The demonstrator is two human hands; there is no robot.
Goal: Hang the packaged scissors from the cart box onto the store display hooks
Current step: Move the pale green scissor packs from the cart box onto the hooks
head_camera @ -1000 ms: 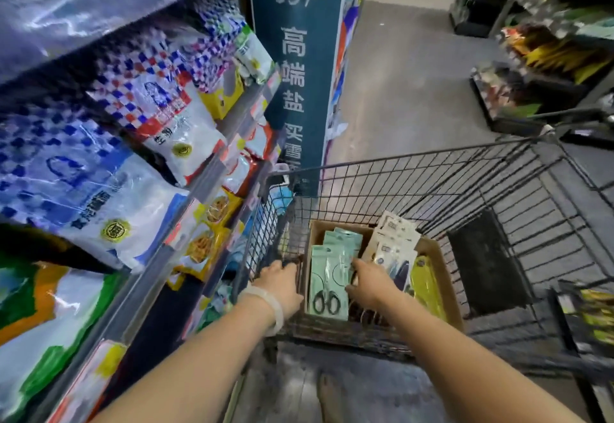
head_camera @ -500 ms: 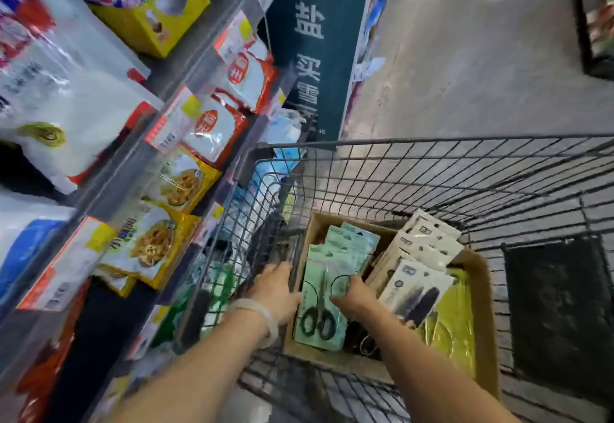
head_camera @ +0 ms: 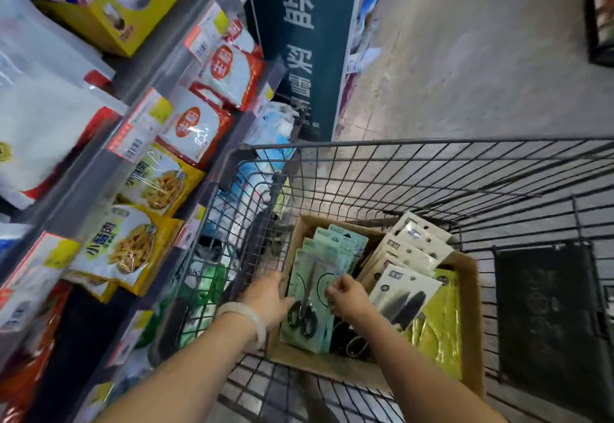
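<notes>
We are at the picking step: both hands are down in the cardboard box [head_camera: 465, 276] that sits in the wire cart [head_camera: 432, 170], and nothing hangs on a hook yet. No display hooks show in this view at all. The packaged scissors [head_camera: 310, 293] stand in a row of pale green cards at the left side of the box, the front one showing black-handled scissors behind clear film. Our right hand [head_camera: 349, 294] has its grip curled and pinching the right edge of that front card. Our left hand [head_camera: 267, 301], with a pale bangle [head_camera: 244, 318] on the wrist, lies against the left edge of the same stack; we cannot tell whether its grip is closed round the cards or only steadying them.

We judge that the next move calls for lifting the card free of the row without dragging its neighbours, then turning to find the hooks and threading the hang hole at the card's top.

Beside the green row stand white cards [head_camera: 403, 286] with a small dark logo that we cannot read. On the shelf [head_camera: 99, 170] to our left, yellow bags [head_camera: 129, 243] read "小酥肉". The dark sign [head_camera: 300, 40] carries "盐" and "买雪". The price tags are too blurred to read.
</notes>
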